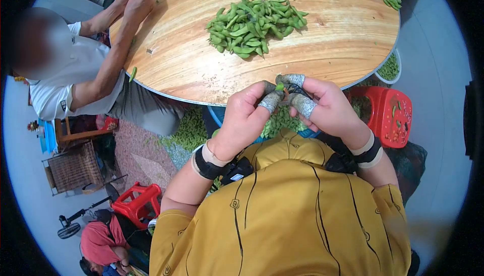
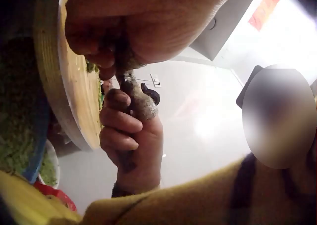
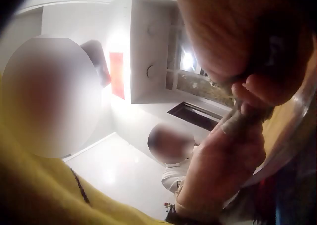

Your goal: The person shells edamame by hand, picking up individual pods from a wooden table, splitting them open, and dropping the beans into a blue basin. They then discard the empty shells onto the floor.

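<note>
Both hands meet just off the near edge of the round wooden table, with grey tape round their thumbs and forefingers. A green pod (image 1: 280, 87) shows between the fingertips. My left hand (image 1: 247, 117) pinches it with thumb and forefinger. My right hand (image 1: 330, 107) has its taped thumb and forefinger closed at the same pod. In the left wrist view the right hand (image 2: 133, 131) has its other fingers curled in; the right wrist view shows the left hand (image 3: 223, 160) in shadow. Below the hands is a blue basin (image 1: 217, 115) holding green beans (image 1: 282, 120).
A pile of green pods (image 1: 252, 24) lies on the table (image 1: 176, 64). Another person (image 1: 75, 69) sits at the left. Red stools (image 1: 398, 117) (image 1: 136, 203) stand at right and lower left; a white bucket (image 1: 398, 67) of green pieces is beyond the table's right edge.
</note>
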A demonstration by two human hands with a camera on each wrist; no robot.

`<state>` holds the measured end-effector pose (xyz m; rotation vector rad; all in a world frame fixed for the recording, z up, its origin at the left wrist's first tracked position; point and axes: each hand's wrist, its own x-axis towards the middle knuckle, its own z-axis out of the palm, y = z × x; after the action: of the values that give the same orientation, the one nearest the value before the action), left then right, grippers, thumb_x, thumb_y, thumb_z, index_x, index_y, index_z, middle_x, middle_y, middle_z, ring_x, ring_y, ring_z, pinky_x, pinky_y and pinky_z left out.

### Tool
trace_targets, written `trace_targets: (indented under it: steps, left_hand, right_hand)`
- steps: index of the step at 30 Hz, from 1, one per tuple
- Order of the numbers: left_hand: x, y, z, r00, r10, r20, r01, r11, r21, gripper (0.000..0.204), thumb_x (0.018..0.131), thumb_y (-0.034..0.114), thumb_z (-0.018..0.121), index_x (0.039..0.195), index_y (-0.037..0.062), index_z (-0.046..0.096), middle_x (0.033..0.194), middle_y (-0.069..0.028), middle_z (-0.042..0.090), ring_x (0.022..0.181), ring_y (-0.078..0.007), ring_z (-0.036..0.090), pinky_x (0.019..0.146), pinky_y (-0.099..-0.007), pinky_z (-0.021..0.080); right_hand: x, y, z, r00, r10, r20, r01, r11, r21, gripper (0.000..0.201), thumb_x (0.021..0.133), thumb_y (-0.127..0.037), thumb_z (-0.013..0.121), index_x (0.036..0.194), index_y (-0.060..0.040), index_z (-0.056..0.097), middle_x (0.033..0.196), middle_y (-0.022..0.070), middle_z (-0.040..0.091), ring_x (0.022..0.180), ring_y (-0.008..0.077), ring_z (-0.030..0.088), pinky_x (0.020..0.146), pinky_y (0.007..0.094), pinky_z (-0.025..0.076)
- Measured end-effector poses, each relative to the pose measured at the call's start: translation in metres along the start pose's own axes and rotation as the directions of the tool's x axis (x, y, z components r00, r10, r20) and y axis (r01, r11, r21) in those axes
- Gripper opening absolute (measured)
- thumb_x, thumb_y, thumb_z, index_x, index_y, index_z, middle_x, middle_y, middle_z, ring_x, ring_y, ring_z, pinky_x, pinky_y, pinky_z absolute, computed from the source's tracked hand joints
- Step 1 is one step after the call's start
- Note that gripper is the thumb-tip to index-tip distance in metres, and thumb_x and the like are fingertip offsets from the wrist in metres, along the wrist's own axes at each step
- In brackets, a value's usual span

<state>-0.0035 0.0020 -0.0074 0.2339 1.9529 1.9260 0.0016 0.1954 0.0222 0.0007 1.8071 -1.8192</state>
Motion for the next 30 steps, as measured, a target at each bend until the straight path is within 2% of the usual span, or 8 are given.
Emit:
trace_targets:
  steps: [6, 9, 11, 13, 15, 19, 26, 30]
  left_hand:
    - [0.004, 0.004, -0.006, 0.866, 0.485, 0.120, -0.440, 0.628, 0.641, 0.011, 0.088, 0.004, 0.053, 0.095, 0.0038, 0.061, 0.072, -0.0031, 0.057, 0.062, -0.0098, 0.050, 0.056, -0.0235, 0.041]
    - [0.003, 0.006, -0.007, 0.980, -0.138, 0.143, 0.164, 0.968, -0.189, 0.011, 0.091, 0.007, 0.050, 0.093, 0.0030, 0.060, 0.069, -0.0024, 0.055, 0.058, -0.0137, 0.050, 0.054, -0.0281, 0.040]
    - [0.004, -0.010, -0.008, 0.911, -0.036, 0.411, 0.371, 0.508, -0.778, 0.014, 0.093, 0.015, 0.051, 0.100, 0.0044, 0.056, 0.069, -0.0036, 0.053, 0.057, -0.0110, 0.046, 0.052, -0.0250, 0.035]
    - [0.008, -0.019, -0.005, 0.877, 0.041, 0.479, 0.410, 0.459, -0.789, 0.024, 0.095, 0.025, 0.049, 0.106, 0.0045, 0.053, 0.068, -0.0035, 0.051, 0.055, -0.0098, 0.040, 0.050, -0.0238, 0.031]
    - [0.010, -0.021, -0.003, 0.807, 0.085, 0.585, 0.521, 0.365, -0.772, 0.026, 0.097, 0.027, 0.041, 0.102, 0.0049, 0.053, 0.057, 0.0003, 0.037, 0.051, -0.0124, 0.036, 0.050, -0.0246, 0.031]
    - [0.013, -0.022, -0.005, 0.807, -0.096, 0.583, 0.575, 0.351, -0.739, 0.027, 0.097, 0.029, 0.041, 0.098, 0.0053, 0.052, 0.057, 0.0004, 0.037, 0.050, -0.0115, 0.035, 0.047, -0.0238, 0.029]
    - [0.008, -0.026, -0.004, 0.799, -0.078, 0.597, 0.574, 0.396, -0.717, 0.024, 0.096, 0.028, 0.044, 0.096, 0.0067, 0.055, 0.059, 0.0012, 0.042, 0.051, -0.0083, 0.036, 0.046, -0.0213, 0.028]
    - [-0.002, -0.018, -0.010, 0.897, -0.283, 0.339, 0.285, 0.957, 0.043, 0.017, 0.091, 0.022, 0.058, 0.088, 0.0062, 0.061, 0.071, 0.0010, 0.059, 0.052, -0.0088, 0.044, 0.047, -0.0235, 0.035]
  right_hand:
    - [0.001, -0.004, -0.007, 0.989, 0.118, 0.090, -0.136, 0.961, 0.240, 0.032, 0.093, -0.008, 0.048, 0.124, -0.0114, 0.055, 0.071, -0.0045, 0.053, 0.049, 0.0004, 0.037, 0.042, 0.0164, 0.028]
    - [-0.003, -0.011, -0.005, 0.976, 0.125, 0.180, -0.187, 0.902, 0.390, 0.030, 0.095, -0.010, 0.047, 0.124, -0.0121, 0.054, 0.070, -0.0052, 0.049, 0.050, -0.0004, 0.033, 0.042, 0.0154, 0.024]
    - [-0.005, -0.010, -0.005, 0.975, 0.115, 0.189, -0.183, 0.897, 0.402, 0.030, 0.093, -0.009, 0.049, 0.123, -0.0106, 0.055, 0.071, -0.0023, 0.054, 0.051, 0.0031, 0.040, 0.044, 0.0179, 0.030]
    - [0.000, 0.000, -0.005, 0.975, 0.104, 0.198, -0.180, 0.890, 0.419, 0.030, 0.092, -0.007, 0.051, 0.121, -0.0091, 0.056, 0.073, 0.0006, 0.058, 0.052, 0.0066, 0.048, 0.045, 0.0204, 0.036]
    - [0.009, 0.021, -0.003, 0.708, -0.702, 0.072, 0.622, 0.573, -0.533, 0.032, 0.086, -0.003, 0.055, 0.118, -0.0056, 0.059, 0.086, 0.0093, 0.066, 0.070, 0.0177, 0.064, 0.059, 0.0273, 0.049]
    - [0.000, 0.013, -0.008, 0.783, -0.616, 0.083, 0.529, 0.589, -0.611, 0.029, 0.079, -0.003, 0.060, 0.109, -0.0027, 0.062, 0.093, 0.0131, 0.068, 0.082, 0.0226, 0.067, 0.072, 0.0294, 0.051]
    - [0.005, 0.011, -0.013, 0.930, -0.366, 0.011, 0.348, 0.874, -0.340, 0.024, 0.073, -0.010, 0.067, 0.096, -0.0034, 0.064, 0.078, 0.0151, 0.065, 0.064, 0.0291, 0.059, 0.063, 0.0310, 0.049]
    - [0.004, 0.016, -0.004, 0.885, -0.411, 0.220, 0.413, 0.473, -0.779, 0.017, 0.068, -0.012, 0.064, 0.082, -0.0037, 0.059, 0.073, 0.0143, 0.061, 0.069, 0.0355, 0.060, 0.061, 0.0409, 0.048]
